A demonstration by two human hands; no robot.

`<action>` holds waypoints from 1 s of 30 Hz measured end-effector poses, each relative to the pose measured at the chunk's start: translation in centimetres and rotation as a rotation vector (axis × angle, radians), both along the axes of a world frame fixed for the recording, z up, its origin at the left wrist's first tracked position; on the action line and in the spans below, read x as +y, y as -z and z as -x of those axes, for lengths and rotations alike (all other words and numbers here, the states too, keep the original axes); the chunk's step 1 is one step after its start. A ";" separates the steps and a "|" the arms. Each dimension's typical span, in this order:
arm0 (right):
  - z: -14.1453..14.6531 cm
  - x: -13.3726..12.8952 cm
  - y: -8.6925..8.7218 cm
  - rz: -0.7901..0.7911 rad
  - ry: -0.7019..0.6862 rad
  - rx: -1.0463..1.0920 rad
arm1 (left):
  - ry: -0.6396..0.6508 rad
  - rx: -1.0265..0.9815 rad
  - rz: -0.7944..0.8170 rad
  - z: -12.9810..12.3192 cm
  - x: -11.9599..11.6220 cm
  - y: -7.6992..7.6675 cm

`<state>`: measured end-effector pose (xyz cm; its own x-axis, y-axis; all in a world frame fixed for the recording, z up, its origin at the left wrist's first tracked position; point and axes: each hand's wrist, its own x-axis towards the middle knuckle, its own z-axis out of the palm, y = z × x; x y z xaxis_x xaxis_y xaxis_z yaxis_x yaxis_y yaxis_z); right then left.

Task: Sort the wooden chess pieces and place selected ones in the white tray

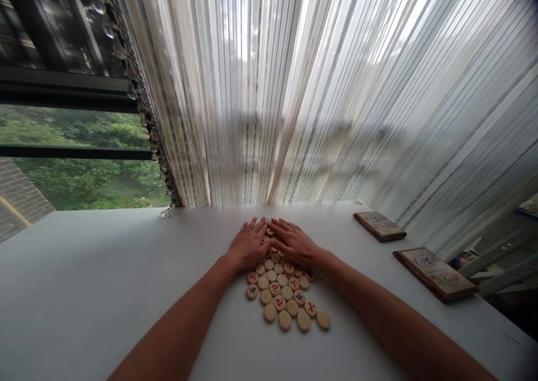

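Note:
Round wooden Chinese chess pieces lie in a cluster on the white table. Some show red or black characters; others are plain side up. My left hand rests over the far left edge of the cluster, palm down with fingers stretched forward. Opposite it, my right hand lies flat over the far right edge, fingers pointing forward and left. A few pieces show in the narrow gap between the hands, and those under the palms are hidden. Neither hand grips a piece.
Two flat brown-edged boxes with pictured tops lie along the table's right side. A striped string curtain hangs behind the table's far edge. To the left is a window with greenery outside. A beaded tassel end touches the table.

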<state>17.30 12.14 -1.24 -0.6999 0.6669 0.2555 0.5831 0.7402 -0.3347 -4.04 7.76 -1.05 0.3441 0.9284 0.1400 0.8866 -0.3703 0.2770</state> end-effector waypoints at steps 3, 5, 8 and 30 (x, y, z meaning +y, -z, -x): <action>0.0 -0.2 -0.1 -0.012 -0.042 -0.013 | -0.002 -0.004 -0.019 0.0 -0.3 0.1; -0.1 -0.6 -0.2 -0.023 -0.080 -0.014 | -0.010 -0.020 -0.039 0.0 -0.6 0.1; -0.2 -1.6 -0.7 -0.044 -0.136 -0.013 | -0.024 -0.050 -0.069 0.0 -1.0 0.0; -1.5 -2.0 0.3 -0.072 -0.032 0.146 | 0.074 -0.057 -0.084 0.5 -2.3 -0.8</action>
<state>18.84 10.18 -1.53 -0.6727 0.6210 0.4023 0.5076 0.7829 -0.3597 -4.49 5.48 -0.28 0.4002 0.8851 0.2376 0.8397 -0.4580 0.2919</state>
